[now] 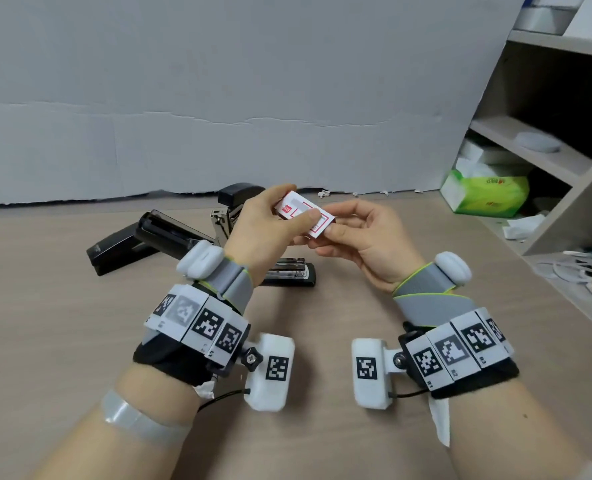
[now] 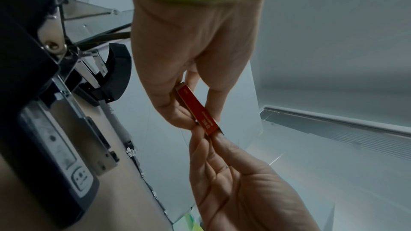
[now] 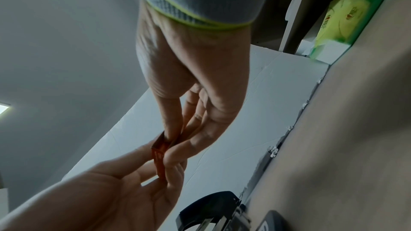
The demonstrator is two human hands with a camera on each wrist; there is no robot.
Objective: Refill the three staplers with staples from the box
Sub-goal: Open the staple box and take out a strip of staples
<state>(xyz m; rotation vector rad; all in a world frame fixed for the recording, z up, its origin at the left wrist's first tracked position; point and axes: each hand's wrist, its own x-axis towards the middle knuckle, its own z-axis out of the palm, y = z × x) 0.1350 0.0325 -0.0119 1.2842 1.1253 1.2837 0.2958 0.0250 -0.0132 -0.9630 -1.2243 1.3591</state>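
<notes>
My two hands hold a small red-and-white staple box [image 1: 301, 207] above the table, level with each other. My left hand [image 1: 296, 206] grips the box's body between thumb and fingers; my right hand [image 1: 336, 221] pinches its right end. The left wrist view shows the box's [image 2: 195, 110] red edge in my left hand [image 2: 198, 120], with my right hand [image 2: 210, 137] at its tip. In the right wrist view my right hand [image 3: 175, 143] pinches the box [image 3: 160, 162]. Three black staplers lie behind: one open at the left [image 1: 138, 244], one open upright [image 1: 227, 209], one under my left wrist [image 1: 293, 271].
A white foam board [image 1: 218, 98] closes off the back of the wooden table [image 1: 322, 323]. At the right stands a shelf unit [image 1: 547, 133] with a green tissue pack [image 1: 485, 192] and loose papers [image 1: 585, 271] beside it.
</notes>
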